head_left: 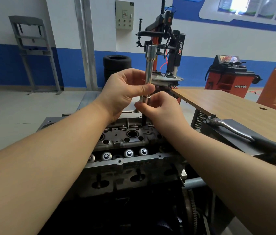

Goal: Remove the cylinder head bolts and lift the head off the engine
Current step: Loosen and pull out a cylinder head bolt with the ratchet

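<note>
Workshop, blue-and-white walls, tire machine (166, 48) at back. Wooden table (235, 106) on the right; ratchet (245, 133) lies on a grey tray beside it. Engine (130, 167) below, cylinder head (125, 141) on top of it. Left hand (125, 90) grips long socket (149, 68) upright above head. Right hand (157, 107) pinches socket's lower end, where dark bolt (143, 119) hangs.

The forearms hide the left part of the cylinder head (130, 141); the ratchet (245, 134) handle runs off the right edge.
</note>
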`<state>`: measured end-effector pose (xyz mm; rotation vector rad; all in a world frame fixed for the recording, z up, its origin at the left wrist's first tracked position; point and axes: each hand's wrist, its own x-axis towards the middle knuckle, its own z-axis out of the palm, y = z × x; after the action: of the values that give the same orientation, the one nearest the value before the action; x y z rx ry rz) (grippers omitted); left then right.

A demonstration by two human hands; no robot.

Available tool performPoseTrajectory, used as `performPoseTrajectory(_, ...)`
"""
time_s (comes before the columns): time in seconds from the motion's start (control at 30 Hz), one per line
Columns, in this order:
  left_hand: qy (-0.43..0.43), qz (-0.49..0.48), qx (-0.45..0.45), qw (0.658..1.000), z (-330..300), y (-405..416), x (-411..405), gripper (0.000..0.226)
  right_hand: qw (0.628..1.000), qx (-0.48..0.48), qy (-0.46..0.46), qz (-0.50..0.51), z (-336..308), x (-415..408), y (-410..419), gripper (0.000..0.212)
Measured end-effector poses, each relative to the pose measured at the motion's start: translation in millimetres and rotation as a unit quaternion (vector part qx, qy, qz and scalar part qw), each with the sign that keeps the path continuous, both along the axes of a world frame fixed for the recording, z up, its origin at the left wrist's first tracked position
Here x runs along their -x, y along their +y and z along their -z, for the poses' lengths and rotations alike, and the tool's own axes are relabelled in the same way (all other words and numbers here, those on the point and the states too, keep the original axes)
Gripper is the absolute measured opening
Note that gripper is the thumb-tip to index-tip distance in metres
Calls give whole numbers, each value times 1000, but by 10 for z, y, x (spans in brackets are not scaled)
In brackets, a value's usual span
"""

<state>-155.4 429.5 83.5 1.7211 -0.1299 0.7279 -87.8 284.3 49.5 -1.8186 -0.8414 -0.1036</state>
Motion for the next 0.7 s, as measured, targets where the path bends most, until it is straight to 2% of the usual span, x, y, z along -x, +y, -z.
performPoseTrajectory(0.07,10,9,0,1000,-3,-7,-4,31,1000,6,-20,23,1,-7,-2,31)
performPoseTrajectory(0.2,43,38,19,998,7,-2,-7,27,999,-1,-36,-6,-1,-16,-36,13)
performPoseTrajectory(0.33,31,18,13,999,-1,2,6,27,999,-13,-25,-33,0,3,-16,12)
performPoseTrajectory(0.4,19,14,17,1000,-2,5,8,38,1000,-7,-19,-19,5,-2,3,21)
performPoseTrajectory(0.47,15,12,10,1000,-2,8,1,38,1000,7,-23,10,11,-17,8,30)
performPoseTrajectory(0.53,23,19,7,1000,-4,3,-6,36,999,4,-32,15,11,-22,-4,25)
performPoseTrajectory(0.63,43,58,30,997,-3,16,-15,27,999,-14,-15,-29,13,-10,-29,11)
performPoseTrajectory(0.7,47,69,45,995,3,14,-14,29,998,-21,1,-57,14,-7,-34,16)
